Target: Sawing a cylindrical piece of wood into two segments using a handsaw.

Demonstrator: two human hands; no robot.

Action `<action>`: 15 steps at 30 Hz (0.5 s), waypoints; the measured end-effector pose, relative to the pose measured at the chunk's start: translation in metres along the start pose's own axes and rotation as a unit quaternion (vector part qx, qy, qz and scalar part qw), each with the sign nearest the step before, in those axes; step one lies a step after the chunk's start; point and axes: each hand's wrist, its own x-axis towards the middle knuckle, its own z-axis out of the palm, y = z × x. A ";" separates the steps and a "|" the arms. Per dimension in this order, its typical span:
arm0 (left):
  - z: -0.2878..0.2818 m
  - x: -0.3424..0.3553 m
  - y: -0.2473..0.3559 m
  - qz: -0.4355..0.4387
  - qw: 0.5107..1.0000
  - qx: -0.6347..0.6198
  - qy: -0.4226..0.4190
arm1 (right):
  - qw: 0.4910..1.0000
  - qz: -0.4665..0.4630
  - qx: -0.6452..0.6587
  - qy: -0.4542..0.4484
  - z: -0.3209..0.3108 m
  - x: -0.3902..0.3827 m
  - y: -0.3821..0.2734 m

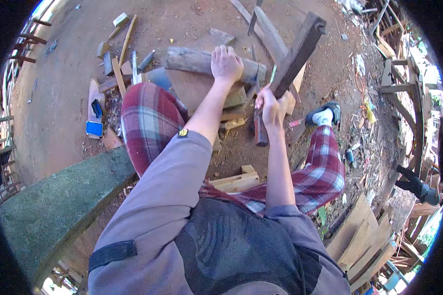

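Note:
My left hand (226, 64) presses down on a weathered grey wooden log (189, 60), its fingers bent over the top. The log lies crosswise on wooden blocks (235, 98) between my legs. To the right, my right hand (273, 107) is closed round a long dark wooden tool (300, 51). Its thick bar slants up and away to the right, and a reddish-brown end (261, 133) sticks out below my fist. What kind of tool it is, I cannot tell. The tool is beside the log's right end; whether they touch is unclear.
A mossy green bench or slab (64, 196) stands at my left. Wood offcuts (119, 73) and a phone-like blue-screened device (94, 129) lie left on the dirt. Planks (361, 236) are stacked at lower right. Another beam (271, 32) lies beyond the log.

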 end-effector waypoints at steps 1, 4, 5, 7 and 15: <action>0.000 -0.002 -0.002 0.014 1.000 -0.001 0.018 | 1.000 0.004 -0.007 0.007 0.001 -0.003 0.001; -0.003 -0.010 -0.006 0.057 0.997 -0.034 0.047 | 0.999 0.019 0.004 0.039 0.011 0.013 -0.013; -0.009 -0.001 -0.010 0.066 0.996 -0.032 0.060 | 0.996 0.052 0.020 0.063 0.019 0.018 -0.021; -0.013 -0.001 -0.007 0.003 0.998 -0.060 0.019 | 0.997 0.047 0.024 0.055 0.025 0.032 -0.036; -0.017 0.010 -0.013 -0.016 0.992 -0.078 0.101 | 0.932 0.039 -0.359 -0.027 0.069 0.074 -0.066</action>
